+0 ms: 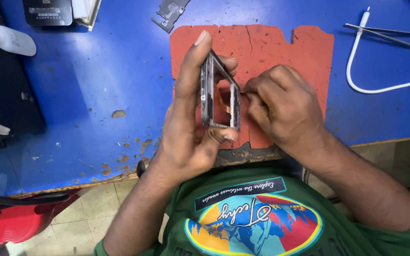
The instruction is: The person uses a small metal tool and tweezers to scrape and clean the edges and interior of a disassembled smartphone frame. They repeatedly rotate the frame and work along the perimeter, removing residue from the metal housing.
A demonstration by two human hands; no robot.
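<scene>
My left hand [188, 125] holds a phone frame [219, 92] on its edge, upright above a cracked red work mat [281, 47]. Thumb and fingers clamp the grey metal frame at top and bottom. My right hand [281, 106] is closed beside the frame's right edge, its fingertips pinched against that edge. Whether something small is pinched there is hidden by the fingers. An orange part shows through the frame's opening.
On the blue table [96, 85] lie a white cable [380, 85] and tweezers [385, 33] at the far right, a grey metal bracket [169, 13] at the top, a black device [47, 12] and a white bottle [6, 40] at the top left. A red stool [15, 220] stands at the lower left.
</scene>
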